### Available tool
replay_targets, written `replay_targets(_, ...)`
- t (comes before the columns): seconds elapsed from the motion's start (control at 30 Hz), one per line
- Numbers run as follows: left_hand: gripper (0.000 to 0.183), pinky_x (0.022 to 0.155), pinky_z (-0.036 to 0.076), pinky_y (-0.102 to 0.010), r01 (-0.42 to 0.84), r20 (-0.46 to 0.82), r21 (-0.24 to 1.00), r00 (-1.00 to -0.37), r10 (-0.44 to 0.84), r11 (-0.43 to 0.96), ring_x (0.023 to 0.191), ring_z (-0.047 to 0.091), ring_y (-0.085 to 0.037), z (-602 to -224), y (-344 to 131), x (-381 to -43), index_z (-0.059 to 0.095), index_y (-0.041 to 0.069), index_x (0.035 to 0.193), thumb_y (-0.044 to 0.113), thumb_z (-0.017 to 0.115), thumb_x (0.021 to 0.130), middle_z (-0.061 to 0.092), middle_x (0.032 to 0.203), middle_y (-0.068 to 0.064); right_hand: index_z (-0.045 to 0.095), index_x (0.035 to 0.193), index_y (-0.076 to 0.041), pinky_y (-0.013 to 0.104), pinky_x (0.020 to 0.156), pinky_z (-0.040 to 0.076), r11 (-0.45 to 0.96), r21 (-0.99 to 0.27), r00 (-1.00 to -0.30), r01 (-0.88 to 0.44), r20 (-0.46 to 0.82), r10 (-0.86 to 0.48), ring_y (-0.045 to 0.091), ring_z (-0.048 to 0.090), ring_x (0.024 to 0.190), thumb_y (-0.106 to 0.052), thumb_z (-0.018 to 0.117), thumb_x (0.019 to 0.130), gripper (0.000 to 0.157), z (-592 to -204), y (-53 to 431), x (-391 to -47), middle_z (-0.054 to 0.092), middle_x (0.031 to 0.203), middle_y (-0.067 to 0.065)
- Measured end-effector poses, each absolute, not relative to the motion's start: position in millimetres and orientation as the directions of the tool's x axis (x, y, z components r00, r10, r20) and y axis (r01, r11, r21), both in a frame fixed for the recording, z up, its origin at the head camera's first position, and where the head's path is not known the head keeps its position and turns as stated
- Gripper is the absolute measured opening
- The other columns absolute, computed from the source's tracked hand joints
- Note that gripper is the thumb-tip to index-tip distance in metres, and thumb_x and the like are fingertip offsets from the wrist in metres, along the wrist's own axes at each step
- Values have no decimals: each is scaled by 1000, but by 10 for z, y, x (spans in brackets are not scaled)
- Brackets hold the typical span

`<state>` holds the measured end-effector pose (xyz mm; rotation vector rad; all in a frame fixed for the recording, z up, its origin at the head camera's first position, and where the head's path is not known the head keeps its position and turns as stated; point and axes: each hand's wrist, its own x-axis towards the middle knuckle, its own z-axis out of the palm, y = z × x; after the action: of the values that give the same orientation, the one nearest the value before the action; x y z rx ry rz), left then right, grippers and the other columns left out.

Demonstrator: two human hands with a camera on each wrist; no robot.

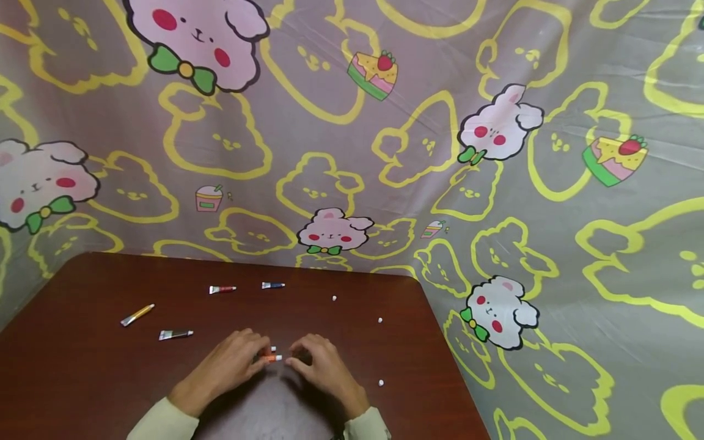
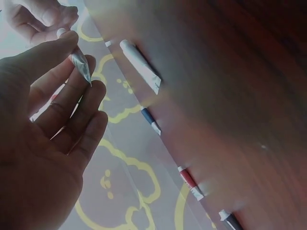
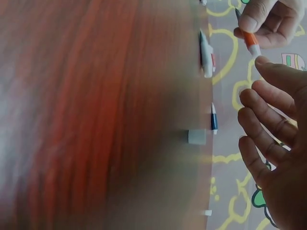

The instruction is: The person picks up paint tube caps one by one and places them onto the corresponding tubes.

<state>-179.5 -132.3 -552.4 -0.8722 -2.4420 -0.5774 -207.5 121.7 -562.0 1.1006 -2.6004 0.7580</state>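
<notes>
My left hand [image 1: 238,360] pinches a small orange paint tube [image 1: 271,358] between thumb and fingers, its white end pointing right. In the right wrist view the orange tube [image 3: 250,40] slants down toward my right hand [image 3: 280,108], whose thumb tip is right at the white end. The other right fingers are spread and loosely bent. Seen from the head, the right hand [image 1: 324,366] is just beside the tube's white end. Another tube [image 2: 141,67] lies on the table beyond the left hand, mostly hidden by it in the head view.
On the brown table [image 1: 110,379] lie a yellow tube [image 1: 137,315], a black tube [image 1: 176,334], a red tube [image 1: 222,289] and a blue tube [image 1: 273,285]. Small white caps [image 1: 333,298] are scattered at the right, one [image 1: 381,382] near the right forearm. A patterned curtain [image 1: 330,134] surrounds the table.
</notes>
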Motion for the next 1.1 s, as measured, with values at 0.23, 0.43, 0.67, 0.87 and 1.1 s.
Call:
replay_targets(0.23, 26, 73, 52, -38, 664, 562, 222, -685, 463, 714, 80, 60, -10, -5577, -1341, -1746, 70, 26, 87, 26, 95, 81, 71, 83, 13, 78, 111, -16, 25, 90, 55, 624, -350, -715, -699, 366, -596, 10, 70, 99, -31, 86, 94, 24, -5644, 1295, -2049, 78, 104, -5)
replay_targets(0.43, 24, 72, 52, -37, 663, 543, 204, -689, 480, 721, 79, 60, -12, -5626, -1365, -1733, 72, 26, 86, 27, 95, 80, 71, 84, 12, 79, 110, -16, 26, 89, 56, 627, -346, -716, -698, 367, -594, 12, 71, 99, -31, 87, 94, 24, -5660, 1352, -2046, 78, 104, -5)
replay_targets(0.67, 24, 71, 52, -37, 653, 518, 195, -702, 489, 732, 78, 59, -14, -5683, -1391, -1722, 73, 24, 86, 27, 95, 80, 69, 82, 11, 79, 111, -16, 25, 91, 55, 642, -367, -740, -673, 330, -586, 10, 69, 100, -31, 87, 93, 25, -5688, 1425, -2038, 78, 105, -6)
replay_targets(0.87, 25, 72, 51, -38, 629, 482, 176, -726, 491, 758, 78, 59, -16, -5732, -1399, -1702, 71, 23, 86, 28, 95, 80, 65, 82, 9, 79, 112, -17, 23, 88, 53, 648, -369, -745, -667, 319, -586, 9, 67, 97, -33, 88, 92, 27, -5715, 1488, -2018, 77, 104, -7)
replay_targets(1.1, 30, 68, 47, -35, 648, 512, 171, -702, 495, 742, 75, 55, -13, -5813, -1431, -1718, 68, 25, 80, 25, 97, 75, 65, 79, 10, 78, 112, -16, 21, 87, 51, 655, -393, -763, -645, 295, -574, 8, 65, 94, -31, 89, 91, 28, -5727, 1557, -1987, 76, 101, -5)
